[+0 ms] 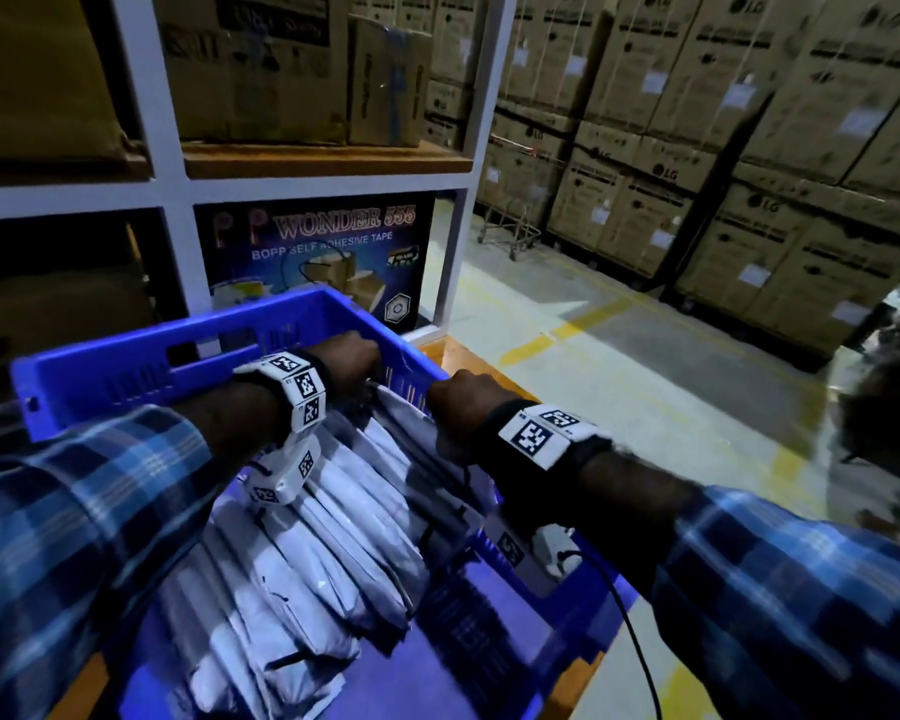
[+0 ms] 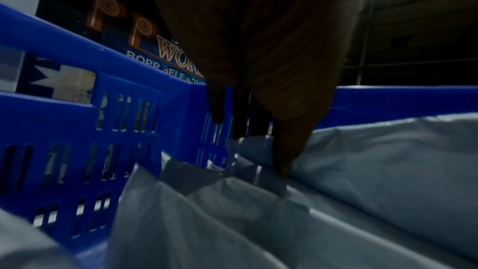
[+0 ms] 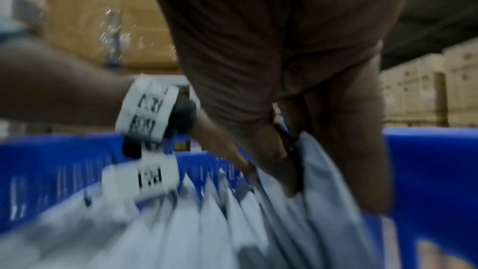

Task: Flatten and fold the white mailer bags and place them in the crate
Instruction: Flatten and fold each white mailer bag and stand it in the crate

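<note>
1. A blue slotted plastic crate sits in front of the person, tilted in the head view, with its far wall toward a white shelving rack.
2. A row of folded white mailer bags stands on edge inside the crate, packed side by side from the near end to the far right corner.
3. The left hand reaches into the far end of the crate. In the left wrist view its fingers point down, one fingertip pressing the top edge of a bag while the others lie against the slotted wall.
4. The right hand is at the crate's right wall. The right wrist view, though blurred, shows its thumb and fingers pinching the rightmost mailer bag at its upper edge.
5. Both forearms wear white marker bands, and the sleeves are blue plaid.
6. On the rack's lower shelf, just beyond the crate, stands a dark box of adhesive tape.
7. Stacks of brown cartons line the far right across a grey floor with yellow lines.
</note>
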